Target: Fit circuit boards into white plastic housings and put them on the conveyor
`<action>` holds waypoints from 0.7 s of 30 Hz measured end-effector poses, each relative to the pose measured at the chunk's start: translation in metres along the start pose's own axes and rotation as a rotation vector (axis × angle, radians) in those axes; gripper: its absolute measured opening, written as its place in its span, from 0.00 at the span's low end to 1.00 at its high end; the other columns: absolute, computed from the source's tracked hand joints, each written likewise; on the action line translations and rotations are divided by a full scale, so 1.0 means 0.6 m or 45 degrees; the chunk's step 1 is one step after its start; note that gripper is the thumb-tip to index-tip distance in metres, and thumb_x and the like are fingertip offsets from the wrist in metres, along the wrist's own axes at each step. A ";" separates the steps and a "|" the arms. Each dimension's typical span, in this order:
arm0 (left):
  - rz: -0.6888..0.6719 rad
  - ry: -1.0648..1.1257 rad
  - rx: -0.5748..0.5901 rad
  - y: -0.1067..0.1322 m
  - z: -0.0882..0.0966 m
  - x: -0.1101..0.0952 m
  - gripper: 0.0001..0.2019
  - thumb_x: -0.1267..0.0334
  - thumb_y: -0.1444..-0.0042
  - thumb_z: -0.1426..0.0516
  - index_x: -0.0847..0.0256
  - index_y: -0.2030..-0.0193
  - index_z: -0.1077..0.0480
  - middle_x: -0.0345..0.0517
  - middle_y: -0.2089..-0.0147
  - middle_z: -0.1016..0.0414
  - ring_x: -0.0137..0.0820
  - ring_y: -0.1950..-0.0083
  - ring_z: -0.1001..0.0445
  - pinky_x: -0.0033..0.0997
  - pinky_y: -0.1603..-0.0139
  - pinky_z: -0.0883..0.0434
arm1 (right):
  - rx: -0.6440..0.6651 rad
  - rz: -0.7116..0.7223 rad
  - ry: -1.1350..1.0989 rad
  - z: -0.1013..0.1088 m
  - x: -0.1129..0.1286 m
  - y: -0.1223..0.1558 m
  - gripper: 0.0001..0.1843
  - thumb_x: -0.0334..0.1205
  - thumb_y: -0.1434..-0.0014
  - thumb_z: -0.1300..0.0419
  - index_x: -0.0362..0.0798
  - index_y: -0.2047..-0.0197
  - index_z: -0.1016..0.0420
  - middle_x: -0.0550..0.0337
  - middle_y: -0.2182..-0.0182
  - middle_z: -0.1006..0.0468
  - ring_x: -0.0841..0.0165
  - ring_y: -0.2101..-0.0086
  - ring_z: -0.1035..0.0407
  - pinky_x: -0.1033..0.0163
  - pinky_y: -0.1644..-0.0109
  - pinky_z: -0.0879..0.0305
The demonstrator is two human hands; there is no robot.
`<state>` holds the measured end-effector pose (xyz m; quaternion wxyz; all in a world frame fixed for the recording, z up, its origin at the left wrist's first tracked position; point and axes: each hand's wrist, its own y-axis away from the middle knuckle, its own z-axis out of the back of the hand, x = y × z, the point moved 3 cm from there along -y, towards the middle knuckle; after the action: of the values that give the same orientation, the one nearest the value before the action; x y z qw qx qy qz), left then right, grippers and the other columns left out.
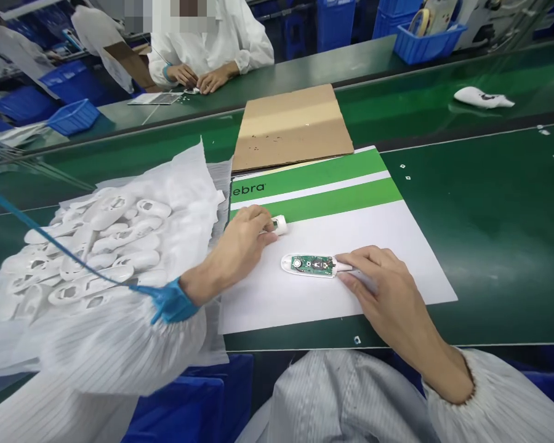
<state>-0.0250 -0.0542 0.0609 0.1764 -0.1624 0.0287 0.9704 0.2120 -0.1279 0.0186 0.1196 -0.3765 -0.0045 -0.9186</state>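
My right hand [385,286] pinches the narrow end of an opened white device housing [286,264], long and rounded. A green circuit board [314,265] lies inside it, face up. Closed around a small white plastic cover [281,225] is my left hand [247,243], whose fingers partly hide the piece. Both hands are just over a white and green printed sheet [337,227]. To the left, many white plastic shells [115,246] lie heaped on white foam wrapping [191,184]. A blue wrist strap [173,301] with a cord circles my left wrist.
Brown cardboard [293,126] lies behind the sheet. A white device [482,97] rests on the green surface at far right, and tiny white bits [357,339] are scattered about. Across the bench sits a co-worker [212,46] handling small parts. Blue baskets [429,43] stand at the back.
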 end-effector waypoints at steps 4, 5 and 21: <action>-0.317 0.064 0.070 0.031 -0.027 -0.081 0.05 0.66 0.33 0.49 0.61 0.56 0.33 0.49 0.44 0.29 0.36 0.43 0.31 0.39 0.42 0.32 | -0.038 -0.003 0.054 -0.005 -0.002 -0.001 0.16 0.49 0.32 0.48 0.57 0.49 0.23 0.55 0.57 0.23 0.57 0.57 0.34 0.50 0.54 0.41; -0.402 0.040 0.106 0.038 -0.036 -0.095 0.05 0.66 0.32 0.49 0.60 0.55 0.34 0.49 0.43 0.29 0.36 0.41 0.32 0.39 0.41 0.32 | -0.045 -0.005 0.061 -0.006 -0.002 -0.002 0.15 0.49 0.32 0.47 0.57 0.50 0.22 0.55 0.58 0.23 0.58 0.57 0.34 0.51 0.54 0.41; -0.602 -0.348 0.156 0.049 -0.034 -0.117 0.12 0.69 0.33 0.48 0.66 0.44 0.36 0.53 0.45 0.25 0.42 0.45 0.28 0.44 0.48 0.27 | -0.114 0.014 0.077 -0.007 0.000 -0.003 0.12 0.45 0.32 0.44 0.57 0.52 0.21 0.62 0.61 0.23 0.65 0.60 0.35 0.56 0.56 0.42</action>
<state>0.0330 -0.1072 0.0646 0.4096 -0.0211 0.0245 0.9117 0.2087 -0.1267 0.0156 0.1076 -0.3537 0.0424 -0.9282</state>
